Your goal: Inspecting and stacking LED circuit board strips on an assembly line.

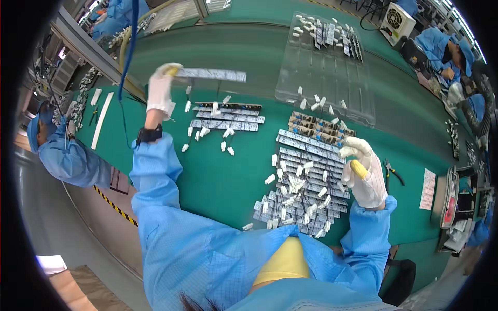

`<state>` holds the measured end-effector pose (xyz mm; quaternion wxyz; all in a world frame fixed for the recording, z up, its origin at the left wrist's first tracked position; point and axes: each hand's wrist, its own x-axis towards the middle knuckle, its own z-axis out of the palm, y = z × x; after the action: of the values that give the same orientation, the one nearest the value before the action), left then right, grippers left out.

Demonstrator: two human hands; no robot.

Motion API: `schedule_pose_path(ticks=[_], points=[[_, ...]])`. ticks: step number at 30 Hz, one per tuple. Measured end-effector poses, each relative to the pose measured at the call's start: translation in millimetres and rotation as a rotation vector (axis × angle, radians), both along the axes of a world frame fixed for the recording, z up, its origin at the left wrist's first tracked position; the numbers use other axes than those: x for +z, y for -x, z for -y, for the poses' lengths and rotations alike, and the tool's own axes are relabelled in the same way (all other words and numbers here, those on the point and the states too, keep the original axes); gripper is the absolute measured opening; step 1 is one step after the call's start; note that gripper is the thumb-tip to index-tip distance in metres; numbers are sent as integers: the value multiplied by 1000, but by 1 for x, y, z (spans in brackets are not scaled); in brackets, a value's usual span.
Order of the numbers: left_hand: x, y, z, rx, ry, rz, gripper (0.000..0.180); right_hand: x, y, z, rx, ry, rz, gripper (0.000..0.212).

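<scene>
**Strip up in the left hand, wires dangling: mind the leads**

Far left of the frame, a co-worker [67, 150] in blue was bent by the desk [218, 179], with a long white bar [102, 120] lying at that end.

Next along, upper left, the gloved left hand [160, 93] had its fingers pinched on one end of a pale strip [212, 75], most of which stuck out rightward above the desk. Leads hung below it, so IMO the smart way to handle that was a firm grip near the end, strip kept level, leads lifted clear of the small stack [227, 125] just beneath. The white connectors [185, 148] around that stack looked like easy snags, so lifting rather than dragging seemed the safer bet.

Right of center sat the big spread of strips [308, 142], overlapping in rows with a tangle of leads on top; I'd have freed each lead before pulling. Above it was a clear tray [321, 72] with more boards.

The right hand [365, 176] was at the spread's right edge, fingers curled; couldn't tell if they gripped anything. Farther right: pliers [394, 173], then a printed sheet [428, 189].
</scene>
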<state>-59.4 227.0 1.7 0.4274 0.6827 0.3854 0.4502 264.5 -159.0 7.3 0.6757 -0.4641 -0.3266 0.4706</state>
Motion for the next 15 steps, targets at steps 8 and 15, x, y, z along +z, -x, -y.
schedule_pose_path(ticks=[8, 15], points=[[-50, -7, -24, -212, -401, -857, 36, -7, -13, -9, -6, 97, -3, 54], [-32, -34, 84, -530, -643, -1000, 84, -11, -19, -3, -93, 52, -78, 68]])
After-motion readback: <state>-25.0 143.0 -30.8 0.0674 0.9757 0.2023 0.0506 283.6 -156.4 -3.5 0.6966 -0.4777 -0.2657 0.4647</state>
